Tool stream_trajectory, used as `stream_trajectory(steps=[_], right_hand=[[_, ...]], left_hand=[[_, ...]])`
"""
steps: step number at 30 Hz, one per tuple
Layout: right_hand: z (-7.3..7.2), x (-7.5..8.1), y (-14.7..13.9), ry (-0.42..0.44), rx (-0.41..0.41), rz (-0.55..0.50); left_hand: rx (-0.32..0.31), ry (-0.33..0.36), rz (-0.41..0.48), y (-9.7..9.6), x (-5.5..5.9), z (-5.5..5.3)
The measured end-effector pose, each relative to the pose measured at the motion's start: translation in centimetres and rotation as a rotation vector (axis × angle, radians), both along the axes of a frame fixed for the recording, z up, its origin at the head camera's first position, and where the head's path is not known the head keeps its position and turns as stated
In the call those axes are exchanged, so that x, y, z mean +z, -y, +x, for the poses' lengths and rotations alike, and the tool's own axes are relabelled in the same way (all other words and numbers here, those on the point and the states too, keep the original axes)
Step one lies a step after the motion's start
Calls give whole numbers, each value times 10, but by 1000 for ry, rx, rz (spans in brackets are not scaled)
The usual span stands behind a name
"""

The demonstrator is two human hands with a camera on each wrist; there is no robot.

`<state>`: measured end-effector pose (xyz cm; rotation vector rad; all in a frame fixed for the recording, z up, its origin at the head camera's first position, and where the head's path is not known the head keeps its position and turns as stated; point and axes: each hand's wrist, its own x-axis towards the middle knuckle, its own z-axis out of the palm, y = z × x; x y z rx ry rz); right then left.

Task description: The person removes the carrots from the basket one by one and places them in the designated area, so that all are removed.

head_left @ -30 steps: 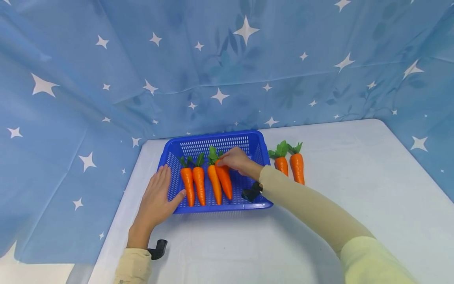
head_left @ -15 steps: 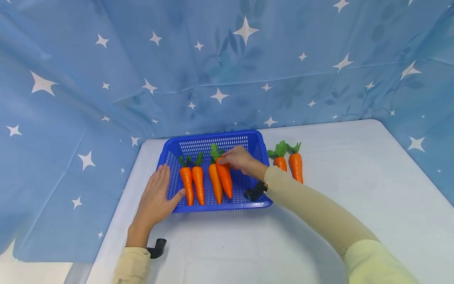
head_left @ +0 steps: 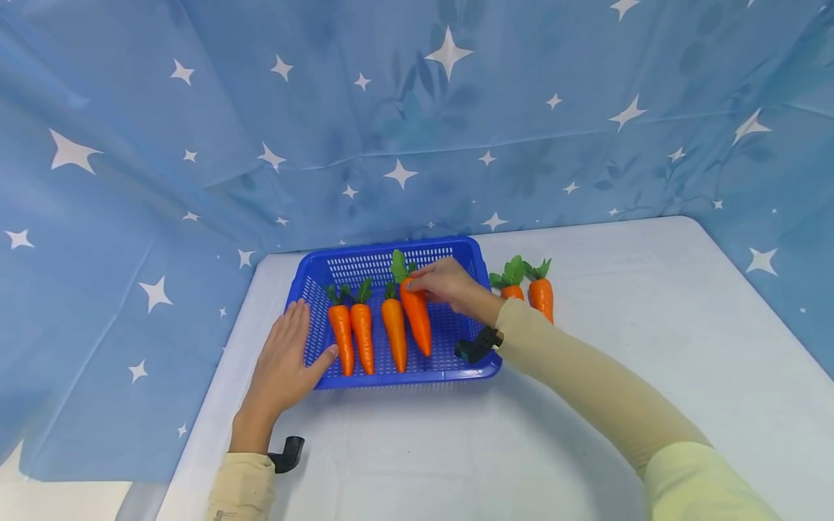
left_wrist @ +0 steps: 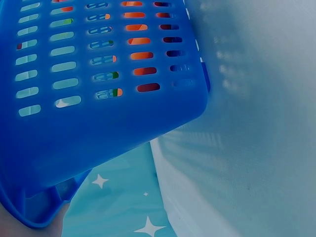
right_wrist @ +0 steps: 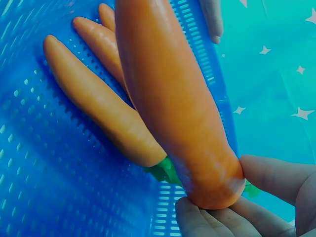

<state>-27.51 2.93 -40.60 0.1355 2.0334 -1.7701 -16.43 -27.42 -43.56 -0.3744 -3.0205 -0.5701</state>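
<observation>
Over the blue plastic basket (head_left: 449, 375), my right hand (head_left: 448, 282) pinches an orange carrot (head_left: 418, 318) near its leafy top, the tip pointing down toward me. Thumb and fingers grip the thick end of that carrot (right_wrist: 173, 94) in the right wrist view. Just left of it, a yellower carrot (head_left: 394, 333) lies in the basket. Two more carrots, one of them the leftmost carrot (head_left: 342, 340), lie side by side farther left. My left hand (head_left: 283, 362) rests at the basket's left rim with straight fingers, thumb over the front left corner.
Right of the basket, two carrots lie on the white table (head_left: 651, 311); one is the outer carrot (head_left: 541, 297), and my right forearm partly hides both. A blue star-patterned curtain (head_left: 404, 130) hangs behind and at the sides.
The right hand has raised the carrot up and slightly right, opening a gap from the yellower carrot beside it. My left hand keeps its place at the rim.
</observation>
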Motion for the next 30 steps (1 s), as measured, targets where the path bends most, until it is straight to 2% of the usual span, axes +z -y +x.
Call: stream_trajectory(steps=[30], right_hand=[[-4,13,-40,-1,-40,-54]], left_hand=[[-2,3,-2,2,-2,-2]])
